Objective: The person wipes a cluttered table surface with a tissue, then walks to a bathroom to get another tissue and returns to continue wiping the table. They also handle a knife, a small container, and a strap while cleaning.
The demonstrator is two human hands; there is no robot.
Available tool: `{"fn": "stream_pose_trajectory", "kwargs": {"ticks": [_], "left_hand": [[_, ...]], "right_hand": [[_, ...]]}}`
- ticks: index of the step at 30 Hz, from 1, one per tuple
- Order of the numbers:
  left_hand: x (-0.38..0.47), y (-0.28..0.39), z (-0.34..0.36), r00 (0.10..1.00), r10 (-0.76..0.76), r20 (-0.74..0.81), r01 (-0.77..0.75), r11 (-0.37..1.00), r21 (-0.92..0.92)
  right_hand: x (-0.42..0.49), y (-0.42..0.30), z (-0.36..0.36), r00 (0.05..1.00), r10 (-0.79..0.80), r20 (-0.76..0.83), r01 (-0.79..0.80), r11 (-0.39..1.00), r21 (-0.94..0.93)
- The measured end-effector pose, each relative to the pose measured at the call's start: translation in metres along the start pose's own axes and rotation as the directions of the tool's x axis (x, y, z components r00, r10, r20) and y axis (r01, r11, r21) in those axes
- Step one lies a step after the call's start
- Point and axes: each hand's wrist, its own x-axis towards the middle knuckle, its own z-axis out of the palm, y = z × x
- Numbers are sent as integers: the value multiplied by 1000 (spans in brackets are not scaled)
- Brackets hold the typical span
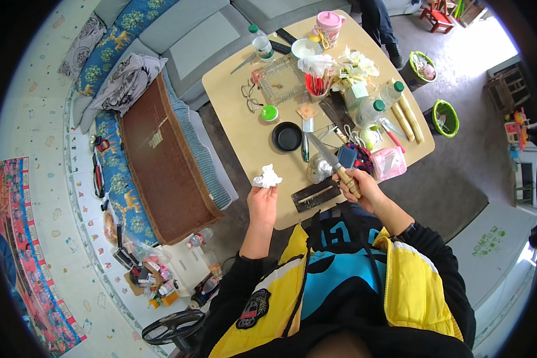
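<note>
Crumpled white tissue (267,177) is pinched in the fingertips of my left hand (262,206), above the near left part of the table. My right hand (361,188) grips a knife (349,181) by its light wooden handle. Its metal blade points away and to the left, over the cluttered middle of the table. Below and left of the right hand lies a dark rectangular block (315,195) with a pale streak. A clear plastic bag (320,169) with something white inside sits beside the blade. Beyond my left hand stands a round black dish (287,137).
The pale table (232,134) carries a green-lidded jar (270,113), eyeglasses (253,98), a flower bunch (355,69), plastic bottles (370,112), a pink tissue pack (388,163) and another knife (393,127). A sofa (197,40), bins (443,118) and a seated person's leg (378,27) surround it.
</note>
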Motion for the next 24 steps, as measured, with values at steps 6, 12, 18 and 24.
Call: {"fn": "stream_pose_trajectory", "kwargs": {"ticks": [6, 12, 18, 24], "left_hand": [[-10, 5, -3, 998, -51, 19, 51, 999, -6], [-22, 14, -2, 998, -55, 22, 53, 993, 103], [-26, 26, 23, 994, -10, 107, -11, 981, 192], [-32, 36, 43, 991, -30, 129, 25, 999, 39]], "right_hand": [[47, -17, -19, 985, -133, -107, 74, 898, -433], [144, -32, -32, 930, -315, -188, 29, 572, -820], [224, -42, -27, 922, -291, -256, -194, 227, -954], [257, -25, -27, 885, -371, -281, -293, 25, -956]]}}
